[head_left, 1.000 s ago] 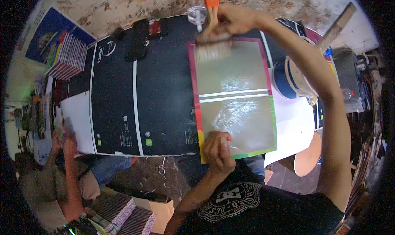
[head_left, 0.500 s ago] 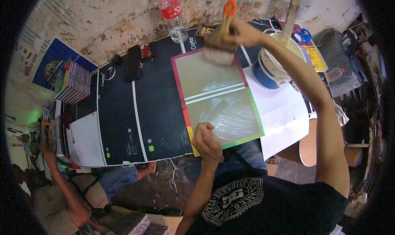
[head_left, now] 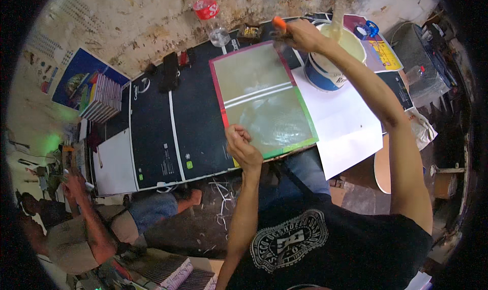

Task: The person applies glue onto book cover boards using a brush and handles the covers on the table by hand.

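My right hand [head_left: 305,35] is closed round a wide paintbrush with an orange handle end [head_left: 279,23]. Its bristles, blurred by motion, are at the far right corner of a flat rectangular panel [head_left: 244,74]. Coloured tape in maroon, red, yellow and green edges this panel, and white double stripes cross its middle. Wet, shiny brush streaks cover the near half. My left hand [head_left: 244,148] is at the panel's near left corner, fingers curled, with nothing visible in them. Just right of the brush stands a white and blue bucket [head_left: 325,79] of pale creamy liquid with a stick in it.
White paper [head_left: 351,132] lies right of the panel, overhanging the table edge. Black boards [head_left: 198,117] cover the table. A red-capped bottle [head_left: 217,36] and a small box [head_left: 250,32] stand behind. Stacked books [head_left: 104,99] sit far left; another person [head_left: 91,234] works there.
The brush has swung from above the panel's far edge to its right corner beside the bucket. My left hand's curl has loosened slightly. The view has shifted a little.
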Demonstrator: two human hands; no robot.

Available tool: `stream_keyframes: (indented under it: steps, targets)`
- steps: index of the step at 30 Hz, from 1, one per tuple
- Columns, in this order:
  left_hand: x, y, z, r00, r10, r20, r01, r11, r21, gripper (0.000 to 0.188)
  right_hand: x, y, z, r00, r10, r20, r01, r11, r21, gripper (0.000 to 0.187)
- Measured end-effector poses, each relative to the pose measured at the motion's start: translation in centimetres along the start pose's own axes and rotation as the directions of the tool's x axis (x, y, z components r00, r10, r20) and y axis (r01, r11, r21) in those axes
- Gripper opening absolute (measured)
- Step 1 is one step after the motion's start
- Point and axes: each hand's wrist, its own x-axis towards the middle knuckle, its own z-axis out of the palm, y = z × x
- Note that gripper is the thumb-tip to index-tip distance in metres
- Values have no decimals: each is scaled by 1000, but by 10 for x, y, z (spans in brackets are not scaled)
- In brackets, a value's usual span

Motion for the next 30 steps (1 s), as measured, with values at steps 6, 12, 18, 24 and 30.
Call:
stream_keyframes:
  steps: [6,12,18,24,30]
  targets:
    - [-10,-5,-1,982,-163,-92,138,962,-234,40,-38,-96,23,926,265,-270,-161,922,352,31]
    - [-2,-19,0,977,-134,-166,86,960,-266,43,-66,-90,3,762,539,-358,-474,842,259,26]
    - [3,-11,6,995,27,-99,-10,985,173,42,-23,-152,79,778,506,-373,-323,831,454,39]
    - [2,7,3,995,-53,-84,69,978,196,39,-113,-116,15,642,715,-278,-648,699,303,33]
    - [2,0,9,999,-16,-38,24,974,224,38,-148,-148,60,616,755,-224,-660,650,376,37]
